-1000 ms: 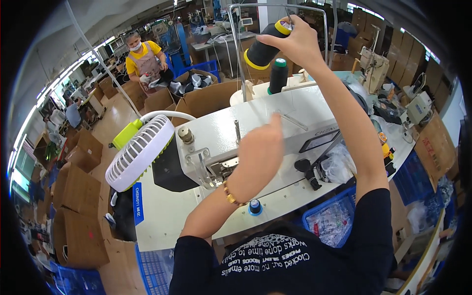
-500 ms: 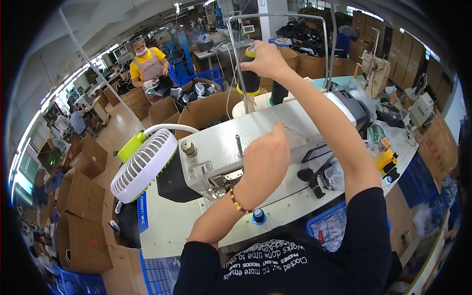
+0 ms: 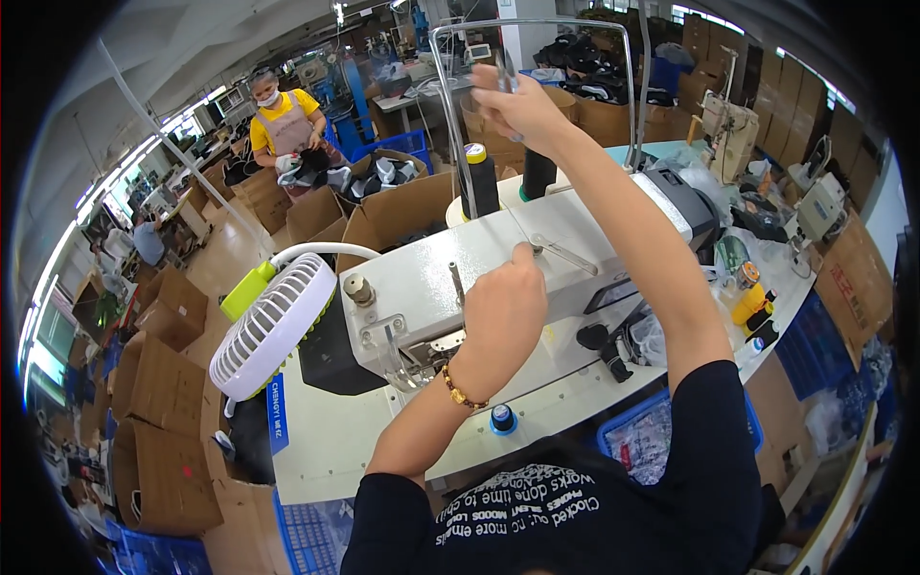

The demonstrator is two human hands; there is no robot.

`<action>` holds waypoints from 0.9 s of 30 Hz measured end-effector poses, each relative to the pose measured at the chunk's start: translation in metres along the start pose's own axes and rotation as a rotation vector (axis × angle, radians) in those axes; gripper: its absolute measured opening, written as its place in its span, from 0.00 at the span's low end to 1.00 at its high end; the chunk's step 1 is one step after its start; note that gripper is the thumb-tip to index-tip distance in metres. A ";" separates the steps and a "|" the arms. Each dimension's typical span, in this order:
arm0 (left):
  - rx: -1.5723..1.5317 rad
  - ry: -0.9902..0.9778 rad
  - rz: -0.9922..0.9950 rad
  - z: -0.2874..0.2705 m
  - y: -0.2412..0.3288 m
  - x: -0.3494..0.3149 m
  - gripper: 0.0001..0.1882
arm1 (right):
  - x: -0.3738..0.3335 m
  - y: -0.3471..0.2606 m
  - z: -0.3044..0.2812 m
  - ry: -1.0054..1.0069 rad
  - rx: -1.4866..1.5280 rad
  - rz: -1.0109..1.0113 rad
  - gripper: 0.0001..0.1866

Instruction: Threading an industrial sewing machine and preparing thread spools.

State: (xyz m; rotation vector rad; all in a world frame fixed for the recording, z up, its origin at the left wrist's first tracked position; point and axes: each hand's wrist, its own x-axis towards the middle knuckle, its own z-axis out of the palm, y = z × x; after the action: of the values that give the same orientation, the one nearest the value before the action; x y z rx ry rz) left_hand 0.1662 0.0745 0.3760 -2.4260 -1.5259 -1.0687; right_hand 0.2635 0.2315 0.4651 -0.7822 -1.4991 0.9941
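My left hand [image 3: 506, 302] is closed just above the white sewing machine arm [image 3: 422, 273], its fingertips near the machine's top. Whatever it may pinch is hidden. My right hand [image 3: 525, 107] is raised beyond the machine, inside the metal thread stand frame [image 3: 532, 26]. A slim grey thing [image 3: 505, 69], smeared by motion, sticks up from its fingers. Below that hand stands a black thread cone [image 3: 481, 182] with a yellow top. Beside it is a second dark cone [image 3: 539, 174]. A small blue-and-black thread spool [image 3: 503, 419] sits upright on the machine table.
A white-and-green fan [image 3: 273, 326] stands at the machine's left end. Thread spools [image 3: 757, 311] and plastic bags lie on the table's right. Cardboard boxes [image 3: 163, 470] and a blue crate [image 3: 661, 436] surround the table. Across the boxes, a person [image 3: 287, 125] handles dark pieces.
My right hand has let go of the black thread cone, which now stands lower on its base, and has moved slightly up and right. My left hand stays over the machine.
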 end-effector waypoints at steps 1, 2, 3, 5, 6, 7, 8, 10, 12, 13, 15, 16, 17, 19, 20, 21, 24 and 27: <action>-0.034 0.013 0.019 0.000 0.002 0.000 0.07 | 0.003 -0.001 0.008 0.008 0.137 -0.042 0.08; -0.067 0.025 0.039 0.001 0.004 0.001 0.07 | 0.003 -0.003 0.011 0.016 0.273 -0.085 0.10; -0.065 0.025 0.037 -0.001 0.004 0.001 0.07 | 0.002 -0.004 0.011 0.014 0.276 -0.084 0.10; -0.249 0.103 0.014 -0.003 0.002 0.003 0.08 | 0.000 -0.005 0.009 -0.237 0.181 -0.032 0.14; -0.247 0.105 0.013 -0.004 0.002 0.006 0.08 | -0.004 -0.004 0.010 -0.201 0.160 -0.040 0.14; -0.465 0.109 -0.031 -0.005 0.001 0.009 0.09 | -0.005 -0.004 0.012 -0.203 0.160 -0.041 0.14; -0.682 0.113 -0.075 -0.007 0.000 0.012 0.10 | -0.005 -0.003 0.016 -0.071 0.048 -0.108 0.14; -0.802 0.055 -0.125 -0.015 0.001 0.020 0.11 | -0.006 -0.003 0.016 0.062 -0.063 -0.171 0.14; -0.921 -0.002 -0.173 -0.018 0.001 0.023 0.12 | -0.004 -0.005 0.008 0.004 0.157 -0.065 0.12; -0.972 -0.036 -0.183 -0.017 -0.001 0.024 0.12 | -0.002 -0.005 0.004 0.004 0.157 -0.067 0.12; -1.022 -0.068 -0.196 -0.015 -0.001 0.024 0.13 | 0.000 -0.004 -0.001 0.079 0.307 -0.043 0.11; -1.004 -0.082 -0.193 -0.014 0.000 0.023 0.13 | 0.001 -0.004 -0.002 0.090 0.302 -0.030 0.11; -0.985 -0.096 -0.190 -0.013 0.001 0.022 0.13 | 0.003 -0.004 -0.002 0.087 0.305 -0.028 0.11; -0.978 -0.100 -0.183 -0.010 0.004 0.021 0.13 | 0.009 -0.003 0.000 -0.039 0.232 -0.024 0.11; -0.971 -0.103 -0.174 -0.009 0.006 0.020 0.13 | 0.013 -0.001 0.007 0.003 0.262 -0.037 0.12; -0.968 -0.100 -0.176 -0.009 0.006 0.019 0.13 | 0.016 -0.002 0.012 -0.001 0.265 -0.037 0.12; -0.962 -0.098 -0.178 -0.009 0.008 0.018 0.12 | 0.022 -0.004 0.019 -0.092 0.318 -0.089 0.11; -0.954 -0.082 -0.182 -0.009 0.011 0.019 0.13 | 0.018 -0.004 0.009 0.045 0.308 -0.077 0.10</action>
State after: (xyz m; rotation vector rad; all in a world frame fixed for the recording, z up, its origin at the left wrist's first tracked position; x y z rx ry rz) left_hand 0.1752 0.0798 0.3974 -2.9125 -1.4847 -2.1531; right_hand 0.2517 0.2445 0.4763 -0.5194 -1.2885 1.1084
